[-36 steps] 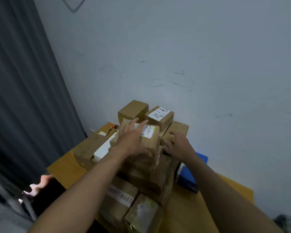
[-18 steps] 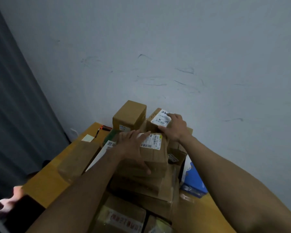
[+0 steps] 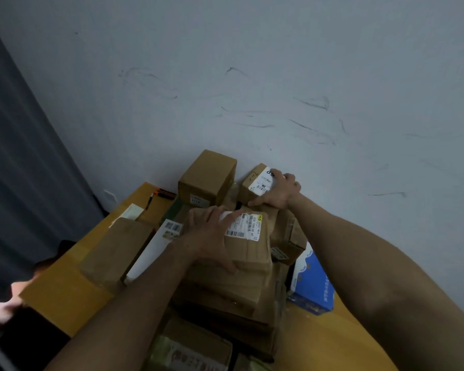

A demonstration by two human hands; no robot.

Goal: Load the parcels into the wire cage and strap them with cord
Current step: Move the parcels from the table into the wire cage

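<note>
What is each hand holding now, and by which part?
The left hand grips the top labelled parcel over its top, thumb on the near side. The right hand grips the small rear box at its right end.

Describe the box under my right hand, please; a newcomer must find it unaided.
On the yellow table by the grey wall stands a heap of brown parcels. At its far right top the right hand grips a small brown box. Unlike the taller box to its left and the parcel the left hand holds, its white label bears big black handwriting.
</note>
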